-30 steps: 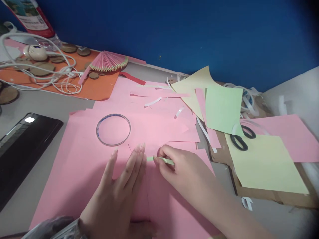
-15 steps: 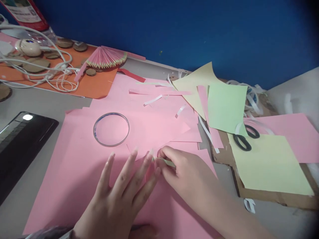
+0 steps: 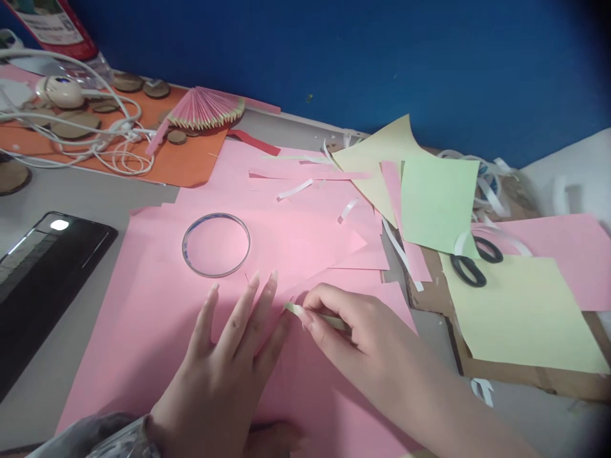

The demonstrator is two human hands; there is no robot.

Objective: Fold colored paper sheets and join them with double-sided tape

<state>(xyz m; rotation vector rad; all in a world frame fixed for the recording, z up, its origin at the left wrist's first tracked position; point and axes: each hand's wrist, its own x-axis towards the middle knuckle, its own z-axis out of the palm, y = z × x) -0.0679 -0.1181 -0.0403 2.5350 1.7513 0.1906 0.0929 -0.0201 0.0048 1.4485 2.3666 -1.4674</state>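
Note:
Large pink paper (image 3: 143, 318) lies beneath both hands. My left hand (image 3: 224, 362) rests on it with its fingers spread, the index fingertip close to the end of a narrow pale green paper strip (image 3: 294, 309). That strip is pinched between the thumb and fingers of my right hand (image 3: 356, 331); part of it runs back under the fingers and is hidden. Whether the strip's tip touches the pink paper I cannot tell. Just beyond my left fingertips is a thin clear ring (image 3: 216, 276), lying flat on the paper.
Black-handled scissors (image 3: 468, 271) lie partly under green paper (image 3: 439, 203) at the right, beside yellow paper (image 3: 529, 312) on cardboard. A dark phone (image 3: 52, 273) sits at left. Behind are a pleated pink fan (image 3: 207, 109), tangled white cables (image 3: 121, 149) and a blue partition (image 3: 334, 57).
My left index finger has drawn back from the strip's tip, so more of the green end shows beside my right thumb. The whole view has shifted slightly.

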